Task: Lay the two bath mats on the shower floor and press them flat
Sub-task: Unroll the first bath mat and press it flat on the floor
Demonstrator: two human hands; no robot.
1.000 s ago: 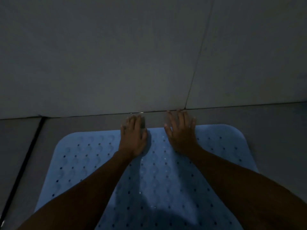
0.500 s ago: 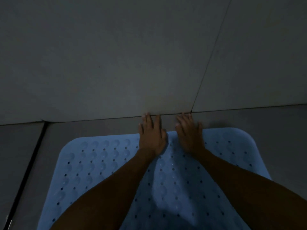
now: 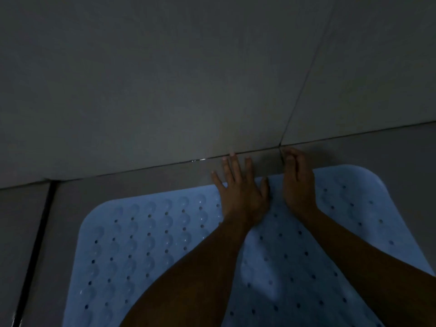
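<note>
The left hand [image 3: 240,194] is lying flat with fingers spread, pressing the far edge of the blue mat [image 3: 151,244], its fingertips reaching past the edge onto the floor [image 3: 132,182]. Just beside it, the right hand [image 3: 298,187] is pressing the same edge, fingers straight and together. Only one mat is showing, stretching back under both forearms.

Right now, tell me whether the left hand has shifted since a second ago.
Yes. The left hand has slid right along the far edge of the mat, closer to the wall seam.
</note>
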